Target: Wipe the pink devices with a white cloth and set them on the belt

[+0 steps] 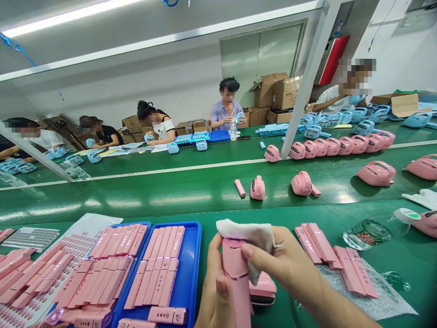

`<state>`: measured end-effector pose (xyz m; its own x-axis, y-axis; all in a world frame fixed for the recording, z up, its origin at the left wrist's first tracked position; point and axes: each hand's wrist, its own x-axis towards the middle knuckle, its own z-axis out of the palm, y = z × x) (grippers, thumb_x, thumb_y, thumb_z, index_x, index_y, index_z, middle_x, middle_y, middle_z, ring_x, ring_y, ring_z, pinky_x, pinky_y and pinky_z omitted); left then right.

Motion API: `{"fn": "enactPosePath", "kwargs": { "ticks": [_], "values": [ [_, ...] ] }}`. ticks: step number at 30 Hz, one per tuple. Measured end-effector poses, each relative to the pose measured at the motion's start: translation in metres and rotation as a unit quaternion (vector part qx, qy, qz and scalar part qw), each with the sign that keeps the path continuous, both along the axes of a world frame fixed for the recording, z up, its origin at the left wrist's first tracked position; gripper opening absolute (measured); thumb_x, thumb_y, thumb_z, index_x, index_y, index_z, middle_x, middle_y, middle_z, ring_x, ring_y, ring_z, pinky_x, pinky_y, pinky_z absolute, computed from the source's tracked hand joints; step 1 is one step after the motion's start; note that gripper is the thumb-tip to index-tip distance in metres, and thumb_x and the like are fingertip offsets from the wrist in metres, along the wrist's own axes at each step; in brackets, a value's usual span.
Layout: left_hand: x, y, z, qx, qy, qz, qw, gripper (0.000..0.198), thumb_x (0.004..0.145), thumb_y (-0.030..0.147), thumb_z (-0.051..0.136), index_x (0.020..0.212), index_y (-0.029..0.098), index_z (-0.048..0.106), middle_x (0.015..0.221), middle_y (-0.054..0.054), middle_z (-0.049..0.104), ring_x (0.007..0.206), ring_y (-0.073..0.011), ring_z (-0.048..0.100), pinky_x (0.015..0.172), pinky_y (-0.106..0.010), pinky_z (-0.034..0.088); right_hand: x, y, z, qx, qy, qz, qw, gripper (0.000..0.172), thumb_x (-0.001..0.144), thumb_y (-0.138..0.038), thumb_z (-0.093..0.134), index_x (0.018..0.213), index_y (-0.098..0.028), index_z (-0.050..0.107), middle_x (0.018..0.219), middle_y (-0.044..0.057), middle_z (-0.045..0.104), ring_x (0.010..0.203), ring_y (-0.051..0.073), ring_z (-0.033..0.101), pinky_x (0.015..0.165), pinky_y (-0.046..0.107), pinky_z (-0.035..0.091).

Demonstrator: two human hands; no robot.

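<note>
My left hand is wrapped round an upright pink bar-shaped device near the front edge of the green table. My right hand presses a folded white cloth against the top and side of that pink device. Under my hands lies another pink rounded unit. Just left stands a blue tray filled with rows of pink bar parts.
A second blue tray and loose pink bars lie at the left. More pink bars rest on bubble wrap at the right. Pink rounded units ride the green conveyor. Several people sit across at the far bench with blue units and cartons.
</note>
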<state>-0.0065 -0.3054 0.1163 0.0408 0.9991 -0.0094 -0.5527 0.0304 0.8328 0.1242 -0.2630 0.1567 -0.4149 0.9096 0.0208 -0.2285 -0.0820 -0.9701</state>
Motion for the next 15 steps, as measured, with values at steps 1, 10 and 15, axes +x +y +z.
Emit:
{"fn": "enactPosePath", "kwargs": {
  "ticks": [1,10,15],
  "values": [
    [-0.001,0.0,0.0,-0.002,0.005,-0.008,1.0,0.086,0.071,0.065,0.059,0.141,0.023,0.031,0.098,-0.011,0.068,0.088,-0.0282,0.063,0.068,-0.033,0.053,0.0,0.0,0.001,0.007,-0.01,-0.007,1.0,0.037,0.078,-0.033,0.065,0.113,-0.02,0.067,0.056,-0.003,0.057,0.051,0.008,0.048,0.052,0.018,0.043],
    [-0.002,0.002,0.018,-0.06,-0.031,-0.097,0.993,0.081,0.073,0.073,0.047,0.138,0.028,0.032,0.066,0.001,0.06,0.036,-0.0055,0.047,0.036,-0.015,0.037,0.006,0.004,-0.014,0.025,0.002,-0.076,0.997,0.03,0.088,-0.026,0.048,0.107,-0.016,0.069,0.062,0.001,0.066,0.051,0.012,0.06,0.045,0.018,0.046],
    [-0.001,0.004,0.021,-0.08,-0.102,-0.098,0.987,0.075,0.073,0.073,0.046,0.132,0.026,0.044,0.071,-0.002,0.063,0.041,-0.0081,0.051,0.038,-0.018,0.041,0.009,-0.008,-0.011,0.465,-0.181,-0.101,0.861,0.04,0.095,-0.025,0.04,0.132,-0.014,0.049,0.13,0.013,0.056,0.123,0.023,0.05,0.101,0.035,0.045]
  ]
}}
